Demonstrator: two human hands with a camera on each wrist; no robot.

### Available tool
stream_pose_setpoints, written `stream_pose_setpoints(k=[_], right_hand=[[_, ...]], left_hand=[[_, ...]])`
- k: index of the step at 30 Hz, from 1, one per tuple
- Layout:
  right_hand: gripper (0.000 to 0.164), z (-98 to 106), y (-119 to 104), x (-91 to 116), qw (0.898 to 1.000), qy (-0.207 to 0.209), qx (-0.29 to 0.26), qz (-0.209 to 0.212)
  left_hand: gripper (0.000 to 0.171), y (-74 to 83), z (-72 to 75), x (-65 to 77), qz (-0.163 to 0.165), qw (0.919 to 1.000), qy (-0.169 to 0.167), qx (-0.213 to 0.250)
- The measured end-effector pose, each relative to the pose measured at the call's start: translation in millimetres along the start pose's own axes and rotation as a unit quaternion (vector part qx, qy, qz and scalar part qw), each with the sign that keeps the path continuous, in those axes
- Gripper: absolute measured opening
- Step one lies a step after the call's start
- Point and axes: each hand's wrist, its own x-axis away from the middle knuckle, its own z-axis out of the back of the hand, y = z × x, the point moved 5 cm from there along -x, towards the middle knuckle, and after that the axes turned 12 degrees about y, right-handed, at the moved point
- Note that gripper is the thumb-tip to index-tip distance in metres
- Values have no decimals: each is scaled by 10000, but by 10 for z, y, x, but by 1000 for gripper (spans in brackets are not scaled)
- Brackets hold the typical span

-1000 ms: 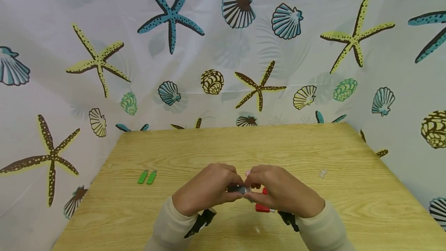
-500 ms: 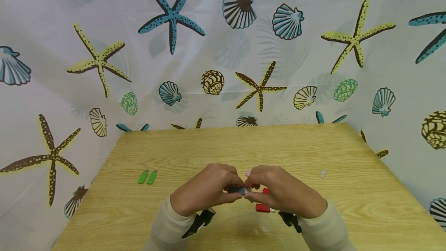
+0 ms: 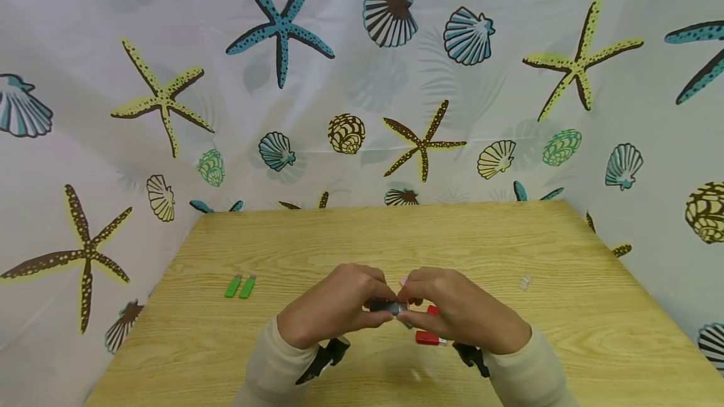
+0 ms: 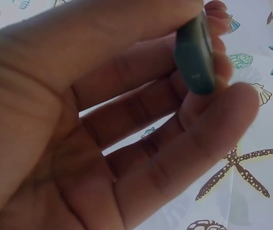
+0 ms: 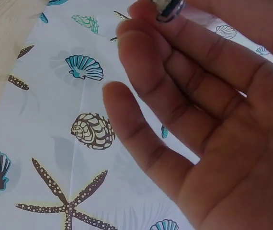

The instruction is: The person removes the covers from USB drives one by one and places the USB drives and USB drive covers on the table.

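Both hands meet above the table in the head view, around a dark USB stick [image 3: 383, 308]. My left hand [image 3: 338, 301] pinches its dark body between thumb and fingers. At its metal plug end, my right hand [image 3: 455, 308] pinches with thumb and fingertips. The left wrist view shows the USB stick's rounded dark green end [image 4: 196, 69] sticking out of the pinch. Only a shiny bit of the metal plug [image 5: 169, 9] shows in the right wrist view. The fingers hide the rest of the USB stick.
Two green USB sticks [image 3: 240, 287] lie to the left on the wooden table [image 3: 317, 237]. Red USB sticks [image 3: 427, 338] lie under my right hand, partly hidden. A pink thing [image 3: 403, 281] peeks out behind the hands. Small clear pieces [image 3: 525, 282] lie at right.
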Motion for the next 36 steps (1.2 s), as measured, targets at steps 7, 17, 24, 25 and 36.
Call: stream_pose_setpoints(k=[7,17,24,25,36], right_hand=[[7,7,-4,9,9999,-12,110,42],[9,38,-44,10,9992,77,-38,389],[9,45,-27,4,9997,94,-44,230],[9,40,-16,4,9999,63,-61,140],[11,-3,58,14,9974,-384,-185,-586]], left_hand=[[8,28,-12,0,9,10000,31,13],[9,31,20,21,-138,9995,-11,286],[9,31,54,23,-163,9997,64,143],[9,30,51,21,-124,9999,64,96],[9,16,9,7,273,9980,12,-572]])
